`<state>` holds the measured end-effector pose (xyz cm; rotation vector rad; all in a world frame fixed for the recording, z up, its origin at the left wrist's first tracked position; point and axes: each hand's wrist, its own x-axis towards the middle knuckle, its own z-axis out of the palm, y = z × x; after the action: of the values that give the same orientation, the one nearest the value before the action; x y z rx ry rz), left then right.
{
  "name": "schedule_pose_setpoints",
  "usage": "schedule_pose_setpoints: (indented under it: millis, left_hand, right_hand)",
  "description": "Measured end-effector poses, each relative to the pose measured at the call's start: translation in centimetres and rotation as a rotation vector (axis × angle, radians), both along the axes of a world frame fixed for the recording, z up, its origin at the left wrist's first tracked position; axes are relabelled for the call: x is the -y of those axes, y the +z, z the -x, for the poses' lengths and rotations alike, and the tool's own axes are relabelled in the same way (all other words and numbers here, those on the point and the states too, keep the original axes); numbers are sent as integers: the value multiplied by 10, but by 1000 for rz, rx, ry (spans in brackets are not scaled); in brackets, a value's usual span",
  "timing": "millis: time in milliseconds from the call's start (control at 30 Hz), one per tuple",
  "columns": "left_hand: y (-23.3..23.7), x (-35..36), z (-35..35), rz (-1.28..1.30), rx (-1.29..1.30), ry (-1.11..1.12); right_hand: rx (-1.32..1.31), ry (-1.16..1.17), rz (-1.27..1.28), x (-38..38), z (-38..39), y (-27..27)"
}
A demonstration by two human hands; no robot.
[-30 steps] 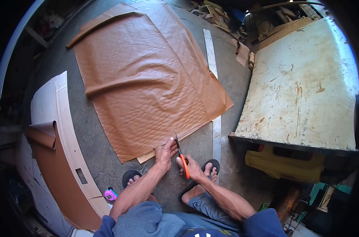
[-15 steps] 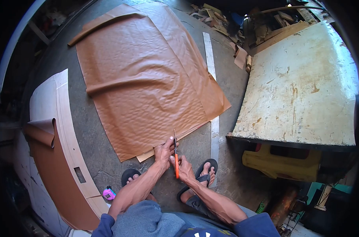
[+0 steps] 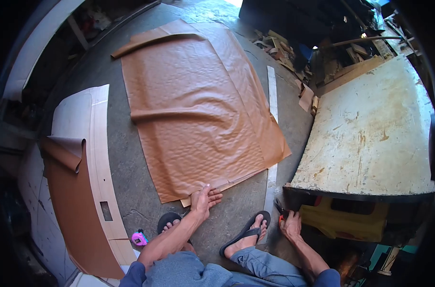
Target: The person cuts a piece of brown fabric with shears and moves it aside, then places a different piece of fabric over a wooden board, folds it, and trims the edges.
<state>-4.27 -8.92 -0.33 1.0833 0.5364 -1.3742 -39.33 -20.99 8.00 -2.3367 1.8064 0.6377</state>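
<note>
Brown leather-like sheets [image 3: 188,105] lie layered and wrinkled on the floor. At their near edge is my left hand [image 3: 205,200], palm partly up with its fingers apart, touching the edge beside a small pale strip [image 3: 185,202]. Off to the right, beside the metal strip [image 3: 272,177], my right hand [image 3: 291,225] is closed on orange-handled scissors [image 3: 281,218], whose dark blades point up and left.
A scuffed pale board [image 3: 356,129] stands at the right above a yellow object [image 3: 342,220]. At the left lies a cut-out panel [image 3: 100,158] with brown material [image 3: 69,205] on it. A pink tape measure [image 3: 139,238] is near my left foot. Wood scraps [image 3: 279,48] lie behind.
My right hand has carried the scissors from the sheet's near edge out to the right. My left hand has stayed at the edge, its fingers now more spread. The view has shifted.
</note>
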Motion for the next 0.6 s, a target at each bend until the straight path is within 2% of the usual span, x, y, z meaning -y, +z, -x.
schedule_pose_setpoints:
  millis: [33, 67, 167, 233, 267, 333, 367, 433, 467, 500, 533, 567, 600]
  left_hand:
    - [2, 1, -2, 17, 38, -127]
    - [4, -2, -8, 17, 82, -241]
    - [17, -9, -21, 15, 136, -344]
    - [19, -15, -26, -37, 208, -515]
    - [19, -18, -30, -36, 224, -501]
    - [19, -24, -33, -40, 309, -619]
    - [24, -28, -34, -38, 351, -576]
    - [32, -38, -41, -4, 397, -508]
    - [35, -44, -48, 29, 428, -444]
    - [31, -59, -58, 17, 588, -373]
    - [32, -79, -72, -75, 893, -264]
    - [52, -102, -95, -384, 1233, -273]
    - [33, -137, -116, -587, 1460, -205]
  right_hand:
    - [6, 25, -33, 7, -6, 0]
    - [119, 105, -13, 13, -17, -4]
    - [400, 269, 38, 31, -81, -19]
    - [500, 320, 47, 37, -130, -27]
    - [541, 354, 69, 39, -152, -31]
    - [621, 451, 21, 29, -202, -16]
    - [689, 539, -29, 20, -226, -10]
    - [643, 827, -56, 4, -260, -2]
    - [576, 888, -124, -4, -274, -5]
    - [587, 962, -127, -9, -284, -15]
    - [599, 1028, -133, -15, -292, -23]
    - [603, 1031, -132, -21, -300, -23]
    - [572, 1012, -161, -26, -308, -22]
